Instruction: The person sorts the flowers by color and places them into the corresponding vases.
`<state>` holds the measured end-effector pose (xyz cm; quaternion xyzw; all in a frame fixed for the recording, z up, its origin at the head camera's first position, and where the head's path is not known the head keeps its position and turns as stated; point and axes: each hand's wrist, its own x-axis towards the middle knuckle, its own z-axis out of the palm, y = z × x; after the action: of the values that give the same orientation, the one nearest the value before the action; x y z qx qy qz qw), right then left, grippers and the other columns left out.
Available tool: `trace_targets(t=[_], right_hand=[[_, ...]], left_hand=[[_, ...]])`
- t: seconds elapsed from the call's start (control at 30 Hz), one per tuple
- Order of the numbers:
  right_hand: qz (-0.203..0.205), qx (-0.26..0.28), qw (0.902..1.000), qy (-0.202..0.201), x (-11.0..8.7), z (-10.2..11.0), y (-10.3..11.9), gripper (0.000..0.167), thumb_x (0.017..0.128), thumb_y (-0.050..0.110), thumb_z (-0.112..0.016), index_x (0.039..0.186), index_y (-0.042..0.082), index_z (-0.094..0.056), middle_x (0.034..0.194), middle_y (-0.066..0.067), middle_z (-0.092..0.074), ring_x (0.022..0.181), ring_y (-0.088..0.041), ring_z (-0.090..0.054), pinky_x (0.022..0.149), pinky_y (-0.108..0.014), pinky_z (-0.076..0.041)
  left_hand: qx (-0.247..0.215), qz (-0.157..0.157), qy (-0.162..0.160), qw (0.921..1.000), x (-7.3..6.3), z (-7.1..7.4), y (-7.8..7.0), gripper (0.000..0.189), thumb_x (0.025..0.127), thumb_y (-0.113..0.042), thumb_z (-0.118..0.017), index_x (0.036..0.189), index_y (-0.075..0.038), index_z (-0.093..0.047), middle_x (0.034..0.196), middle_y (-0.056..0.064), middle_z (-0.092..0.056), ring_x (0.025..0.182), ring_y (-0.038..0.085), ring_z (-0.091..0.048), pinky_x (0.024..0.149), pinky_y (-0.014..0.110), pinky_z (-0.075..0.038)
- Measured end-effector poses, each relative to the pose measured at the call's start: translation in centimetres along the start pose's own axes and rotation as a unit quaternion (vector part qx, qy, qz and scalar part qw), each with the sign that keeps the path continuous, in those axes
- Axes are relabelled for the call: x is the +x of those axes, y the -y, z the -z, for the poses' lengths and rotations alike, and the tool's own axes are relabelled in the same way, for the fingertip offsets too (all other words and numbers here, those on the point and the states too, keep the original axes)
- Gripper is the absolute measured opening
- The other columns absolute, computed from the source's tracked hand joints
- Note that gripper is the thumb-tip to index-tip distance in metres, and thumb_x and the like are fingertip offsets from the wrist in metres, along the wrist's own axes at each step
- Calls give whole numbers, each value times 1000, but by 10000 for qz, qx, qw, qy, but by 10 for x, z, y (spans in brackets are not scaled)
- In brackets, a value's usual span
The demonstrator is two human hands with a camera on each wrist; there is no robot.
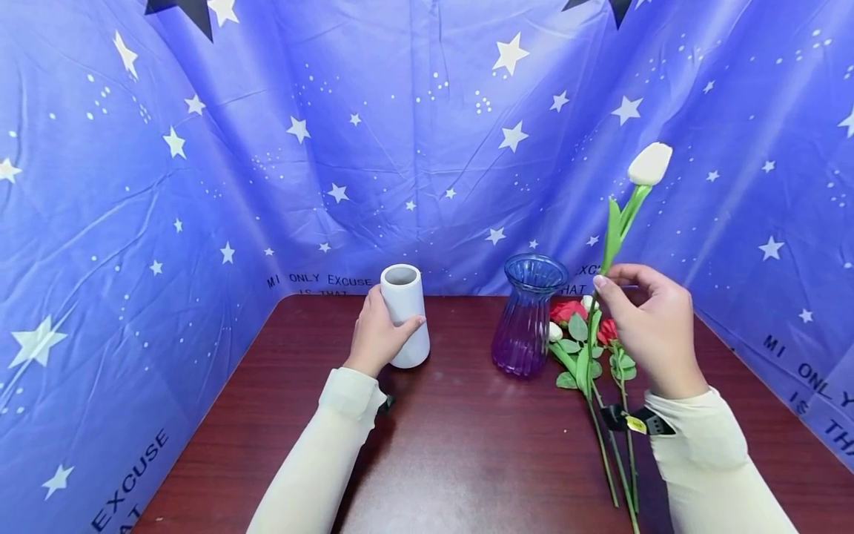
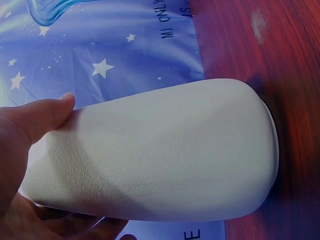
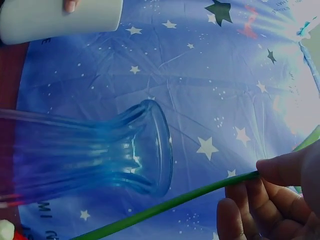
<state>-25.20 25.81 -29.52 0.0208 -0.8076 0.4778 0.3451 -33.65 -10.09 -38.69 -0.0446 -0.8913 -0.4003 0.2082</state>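
A person's left hand [image 1: 383, 334] is gripping a white vase [image 1: 416, 347], the right hand [image 1: 657, 334] pinching a white tulip [image 1: 650, 165] near a glass vase [image 1: 522, 326].

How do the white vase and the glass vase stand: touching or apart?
Apart. The head view shows a strip of tabletop between the white vase and the glass vase.

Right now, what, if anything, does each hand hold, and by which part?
Left hand: white vase, around its side. Right hand: white tulip, by its stem.
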Motion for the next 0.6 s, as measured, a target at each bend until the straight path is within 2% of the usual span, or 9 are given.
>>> trace_targets(t=[0.27,0.5,0.6], right_hand=[[182,133,9997,91,-4,-15,12,20,94,25,-76,104,8,-75,79,20,-70,68,3,-67,54,-16,-51],[196,390,9987,259,-3,-28,17,21,94,21,-76,105,4,-74,79,11,-73,68,-4,-72,56,-17,-53],[220,395,9985,295,-2,-33,19,21,94,21,-76,106,4,-74,80,10,-72,68,-3,-71,58,-16,-52]], left_hand=[[128,25,126,9998,-1,1,-1,93,83,-48,-84,150,-4,-37,133,17,-56,113,38,-64,96,53,-53],[172,77,202,9996,-2,1,-1,91,83,-48,-84,149,-6,-37,131,16,-56,111,38,-65,93,53,-54],[184,61,180,9996,-2,3,-2,91,83,-48,-84,149,-5,-38,130,17,-57,110,38,-65,93,53,-54]])
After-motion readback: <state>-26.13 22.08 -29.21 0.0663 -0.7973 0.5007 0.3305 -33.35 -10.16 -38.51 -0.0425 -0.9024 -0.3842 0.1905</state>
